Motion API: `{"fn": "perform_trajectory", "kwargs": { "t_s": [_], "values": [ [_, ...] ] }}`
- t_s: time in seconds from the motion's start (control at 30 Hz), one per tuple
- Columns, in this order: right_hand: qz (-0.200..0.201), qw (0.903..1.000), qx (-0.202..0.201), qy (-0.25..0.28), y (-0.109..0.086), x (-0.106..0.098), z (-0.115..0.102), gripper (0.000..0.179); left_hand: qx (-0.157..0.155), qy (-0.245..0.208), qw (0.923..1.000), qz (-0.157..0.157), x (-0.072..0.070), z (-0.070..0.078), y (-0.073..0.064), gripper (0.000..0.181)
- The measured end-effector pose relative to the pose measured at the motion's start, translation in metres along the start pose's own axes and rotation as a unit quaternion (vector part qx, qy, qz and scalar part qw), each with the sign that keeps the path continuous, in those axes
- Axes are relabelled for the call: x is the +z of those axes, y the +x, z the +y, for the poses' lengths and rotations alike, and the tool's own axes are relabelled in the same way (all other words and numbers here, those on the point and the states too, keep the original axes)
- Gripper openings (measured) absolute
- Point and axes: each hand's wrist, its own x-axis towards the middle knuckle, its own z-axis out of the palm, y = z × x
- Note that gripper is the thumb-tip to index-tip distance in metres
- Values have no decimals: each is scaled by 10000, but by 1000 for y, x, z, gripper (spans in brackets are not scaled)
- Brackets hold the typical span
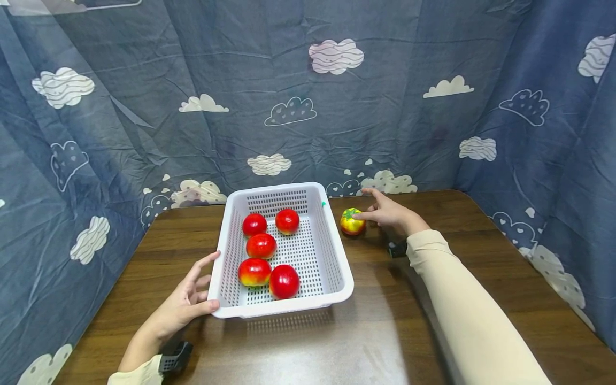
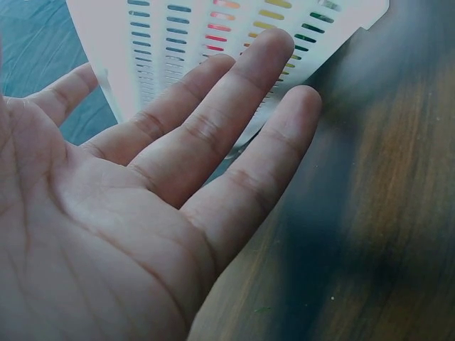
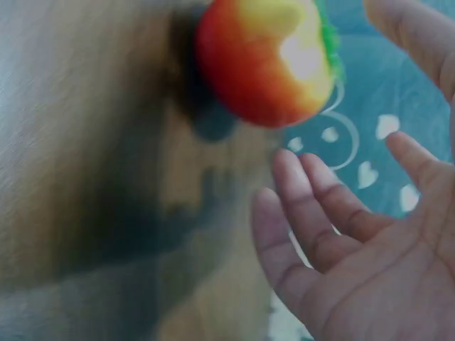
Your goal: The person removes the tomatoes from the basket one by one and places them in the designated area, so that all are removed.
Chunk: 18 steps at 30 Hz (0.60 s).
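Note:
A white perforated plastic basket [image 1: 344, 289] sits on the table with several shiny red round fruits in it, such as one red fruit [image 1: 284, 282]. My left hand [image 1: 180, 302] is at the basket's left side, thumb and index fingertips right at its rim. In the left wrist view the fingers [image 2: 245, 167] extend loosely toward the slotted wall. Right of the basket lies a yellow-and-red round fruit [image 1: 353, 227] with a green leafy top. My right hand [image 1: 390, 213] is beside that fruit, fingers spread. The right wrist view shows a gap between the fruit [image 3: 256, 64] and the relaxed fingers [image 3: 291, 177].
The brown wooden table [image 1: 380, 321] extends in front of and beside the basket. A blue curtain [image 1: 240, 69] with a cloud pattern hangs behind and along both sides of the table.

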Motion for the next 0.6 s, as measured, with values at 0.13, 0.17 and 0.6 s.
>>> {"fn": "perform_trajectory", "kwargs": {
  "t_s": [0.13,0.17,0.6],
  "values": [
    [368,9980,-306,-415,3,-2,-21,92,66,-35,10000,-28,0,1,0,93],
    [438,9973,-381,-457,4,-1,-26,90,70,-50,10000,-28,1,2,0,93],
    [361,9942,-970,-279,10,30,-102,77,97,-30,9999,-8,4,4,0,92]
  ]
}}
